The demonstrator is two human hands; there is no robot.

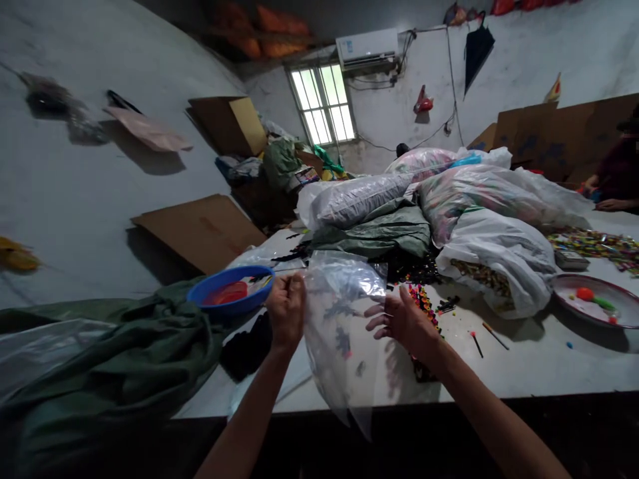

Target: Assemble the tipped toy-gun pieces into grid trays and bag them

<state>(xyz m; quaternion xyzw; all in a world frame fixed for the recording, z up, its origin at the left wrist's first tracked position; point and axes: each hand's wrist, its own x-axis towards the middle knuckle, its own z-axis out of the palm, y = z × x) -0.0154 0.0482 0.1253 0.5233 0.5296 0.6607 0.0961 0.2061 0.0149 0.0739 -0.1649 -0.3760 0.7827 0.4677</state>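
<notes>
A clear plastic bag [324, 339] hangs from my left hand [287, 309], whose fingers are closed on its upper left edge. Small dark pieces and a pink one show in or through the bag; I cannot tell which. My right hand [407, 326] is at the bag's right side with its fingers spread, holding nothing that I can see. Beyond that hand lies a heap of small black, pink and orange pieces [424, 303]. To the left of my left hand is a blue basin [200, 303] with something red inside.
Large stuffed plastic sacks [369, 196] are piled at the back of the white table [479, 372]. A white bag [499, 246] and a round dish [564, 283] stand on the right. Dark green cloth [150, 352] covers the left. A person's hands [616, 204] show at the far right.
</notes>
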